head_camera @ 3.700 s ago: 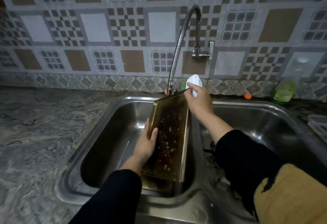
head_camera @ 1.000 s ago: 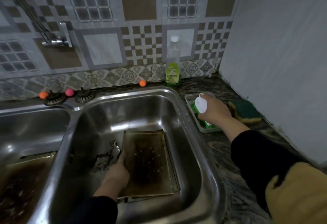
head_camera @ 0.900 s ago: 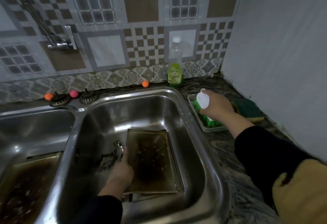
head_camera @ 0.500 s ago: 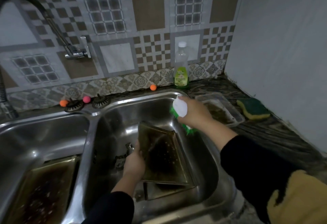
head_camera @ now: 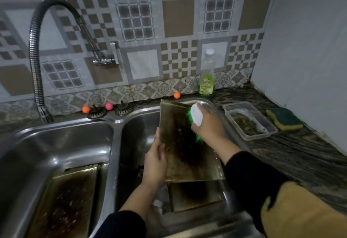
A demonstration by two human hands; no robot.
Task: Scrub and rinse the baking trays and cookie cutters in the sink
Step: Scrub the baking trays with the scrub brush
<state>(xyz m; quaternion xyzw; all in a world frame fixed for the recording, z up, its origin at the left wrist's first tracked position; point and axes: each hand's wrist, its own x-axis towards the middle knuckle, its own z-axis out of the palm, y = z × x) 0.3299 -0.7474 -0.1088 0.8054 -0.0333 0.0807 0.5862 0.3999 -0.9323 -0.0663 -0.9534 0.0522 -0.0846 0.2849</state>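
Note:
A grimy, dark-stained baking tray [head_camera: 185, 153] stands tilted up in the right sink basin [head_camera: 135, 140]. My left hand [head_camera: 155, 164] grips its left edge. My right hand [head_camera: 208, 128] is closed on a scrub brush [head_camera: 195, 117] with a white body and green bristles, and the bristles press against the tray's upper face. A second tray [head_camera: 195, 194] lies flat under the raised one. A third dirty tray [head_camera: 65, 200] lies in the left basin [head_camera: 56, 143]. Cookie cutters are hidden behind my left arm.
A flexible faucet hose [head_camera: 35, 64] arches over the left basin. A green dish soap bottle [head_camera: 206, 80] stands behind the sink. A clear plastic container [head_camera: 249, 121] of sudsy water and a green-yellow sponge [head_camera: 284, 119] sit on the right counter. Two drain strainers [head_camera: 110, 111] rest at the back rim.
My right hand brought the brush from the container on the counter onto the tray. My left hand tilted the tray up from flat in the right basin.

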